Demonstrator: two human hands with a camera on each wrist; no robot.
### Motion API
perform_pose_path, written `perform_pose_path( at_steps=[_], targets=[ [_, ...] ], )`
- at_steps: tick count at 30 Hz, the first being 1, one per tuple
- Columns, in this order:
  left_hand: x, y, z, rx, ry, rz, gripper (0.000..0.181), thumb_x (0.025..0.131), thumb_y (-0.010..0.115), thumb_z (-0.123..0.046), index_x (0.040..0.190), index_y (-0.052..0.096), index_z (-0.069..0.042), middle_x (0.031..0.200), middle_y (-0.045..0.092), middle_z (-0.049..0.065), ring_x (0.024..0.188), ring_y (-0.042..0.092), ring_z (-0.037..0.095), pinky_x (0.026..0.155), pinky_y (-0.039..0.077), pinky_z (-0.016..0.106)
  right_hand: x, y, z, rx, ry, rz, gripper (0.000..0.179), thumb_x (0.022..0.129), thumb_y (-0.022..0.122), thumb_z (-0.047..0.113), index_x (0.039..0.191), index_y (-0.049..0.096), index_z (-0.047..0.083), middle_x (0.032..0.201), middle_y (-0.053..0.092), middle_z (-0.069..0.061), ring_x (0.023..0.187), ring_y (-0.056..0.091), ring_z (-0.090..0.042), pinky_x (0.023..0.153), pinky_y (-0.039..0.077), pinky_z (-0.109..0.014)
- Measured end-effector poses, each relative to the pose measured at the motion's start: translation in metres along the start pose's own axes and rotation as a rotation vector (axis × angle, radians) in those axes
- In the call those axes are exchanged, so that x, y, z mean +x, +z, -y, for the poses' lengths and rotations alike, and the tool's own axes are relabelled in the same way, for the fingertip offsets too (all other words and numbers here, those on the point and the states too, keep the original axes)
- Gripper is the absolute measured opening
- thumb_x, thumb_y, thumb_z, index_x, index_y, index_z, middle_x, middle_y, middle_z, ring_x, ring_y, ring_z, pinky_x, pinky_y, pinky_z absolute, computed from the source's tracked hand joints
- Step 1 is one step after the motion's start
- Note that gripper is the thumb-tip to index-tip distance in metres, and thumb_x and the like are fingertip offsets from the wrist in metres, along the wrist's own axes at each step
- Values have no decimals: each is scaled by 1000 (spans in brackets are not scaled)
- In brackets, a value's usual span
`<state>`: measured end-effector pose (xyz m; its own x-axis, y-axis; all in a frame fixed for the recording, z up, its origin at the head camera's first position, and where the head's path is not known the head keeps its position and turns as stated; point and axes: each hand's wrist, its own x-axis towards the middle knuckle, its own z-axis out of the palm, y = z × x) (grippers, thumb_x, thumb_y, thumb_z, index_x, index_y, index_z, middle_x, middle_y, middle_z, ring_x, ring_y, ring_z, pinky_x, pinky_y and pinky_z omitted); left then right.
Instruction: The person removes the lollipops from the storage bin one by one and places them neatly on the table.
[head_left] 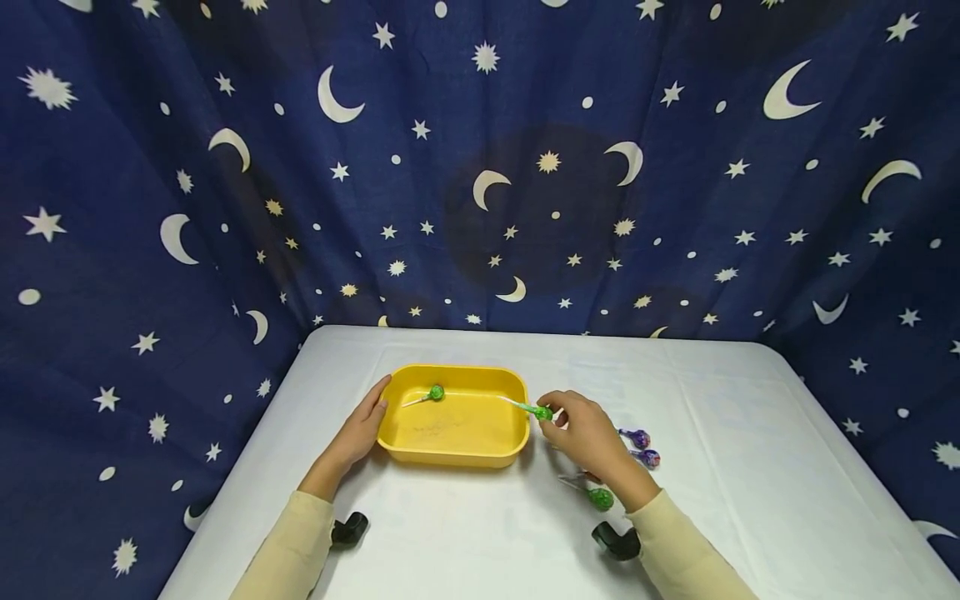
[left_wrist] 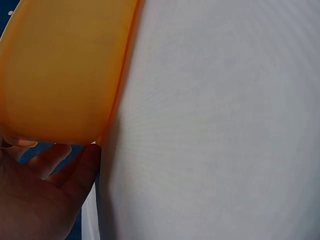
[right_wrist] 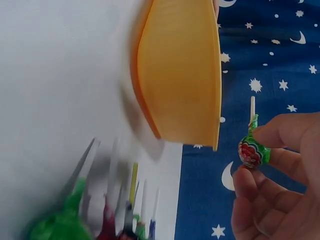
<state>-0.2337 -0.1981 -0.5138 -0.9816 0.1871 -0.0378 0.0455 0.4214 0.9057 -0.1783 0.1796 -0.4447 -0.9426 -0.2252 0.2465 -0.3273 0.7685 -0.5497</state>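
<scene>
A yellow plastic tray point(head_left: 453, 459) stands on the white table. My left hand point(head_left: 358, 429) rests against its left end, fingers along the rim; from the left wrist view, the fingertips touch the end wall of the tray point(left_wrist: 62, 75). Between thumb and fingers, my right hand point(head_left: 588, 433) pinches a green-wrapped lollipop point(head_left: 543, 413) at the tray's right rim, its white stick pointing in over the tray. The right wrist view shows that lollipop point(right_wrist: 250, 151) with a red patch on its wrapper. Another green lollipop point(head_left: 437, 392) lies inside the tray towards the back left.
Right of the tray, partly behind my right hand and forearm, lie a green lollipop point(head_left: 600, 498) and purple lollipops point(head_left: 650, 458). Several sticks line up in the right wrist view, beside a blurred green lollipop point(right_wrist: 60, 226). A blue curtain point(head_left: 480, 250) hangs behind the table point(head_left: 465, 542).
</scene>
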Motion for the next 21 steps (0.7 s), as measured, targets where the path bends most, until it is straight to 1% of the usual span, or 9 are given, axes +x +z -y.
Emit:
perform_pose_path(
  at_steps=[6, 9, 12, 17, 21],
  targets=[
    [-1, 1, 0, -3, -8, -1, 53, 112, 33, -19, 164, 21, -17, 168, 18, 13, 154, 12, 35, 123, 7, 55, -17, -11, -13, -11, 39, -15, 28, 89, 74, 12, 116, 72, 7, 101, 68, -3, 79, 62, -14, 65, 52, -31],
    [-1, 2, 0, -3, -7, 0, 53, 112, 33, -19, 164, 21, -17, 168, 18, 13, 154, 12, 34, 123, 7, 55, -25, -17, -22, -16, 66, -18, 29, 89, 74, 12, 117, 71, 7, 98, 67, -2, 77, 59, -12, 62, 50, -30],
    [-1, 2, 0, 0, 0, 0, 53, 112, 33, -18, 164, 21, -16, 168, 18, 13, 154, 12, 35, 123, 8, 55, -34, -25, -35, -20, 75, -31, 29, 89, 74, 11, 117, 71, 7, 98, 67, -3, 77, 59, -13, 61, 48, -31],
    [-1, 1, 0, -1, 3, 5, 53, 112, 32, -17, 164, 20, -15, 168, 18, 14, 154, 12, 34, 123, 8, 54, -50, -37, -53, -43, 87, -46, 29, 89, 75, 8, 118, 71, 6, 104, 68, -8, 81, 61, -15, 64, 50, -35],
    [0, 1, 0, 3, 0, 0, 53, 112, 32, -17, 164, 20, -16, 168, 18, 13, 154, 12, 34, 123, 8, 54, -63, -42, -64, -70, 118, -48, 29, 88, 76, 8, 117, 71, 5, 98, 67, -6, 78, 58, -15, 66, 50, -38]
  ],
)
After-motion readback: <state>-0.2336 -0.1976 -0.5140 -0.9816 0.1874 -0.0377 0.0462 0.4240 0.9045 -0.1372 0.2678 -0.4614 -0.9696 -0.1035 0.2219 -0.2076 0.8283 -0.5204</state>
